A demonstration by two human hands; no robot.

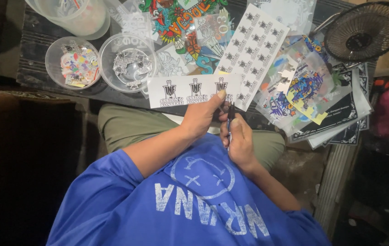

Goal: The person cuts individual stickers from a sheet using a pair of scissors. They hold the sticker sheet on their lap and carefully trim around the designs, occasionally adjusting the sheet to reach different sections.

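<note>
While left hand [202,116] pinches glossy white sticker strip [190,90] at right end, right hand [239,140] clenches dark scissors [230,114]; strip overhangs crowded table edge [44,84], clear round bowls [128,61] near

the person wears a bright blue short-sleeved t-shirt [190,205] with a worn white print on the chest: a round smiley outline with crossed eyes and a wavy mouth, and a row of block letters beside it. the trousers [126,125] are olive green. both forearms are bare, and the left hand [201,116] and right hand [240,141] are ungloved.
</note>
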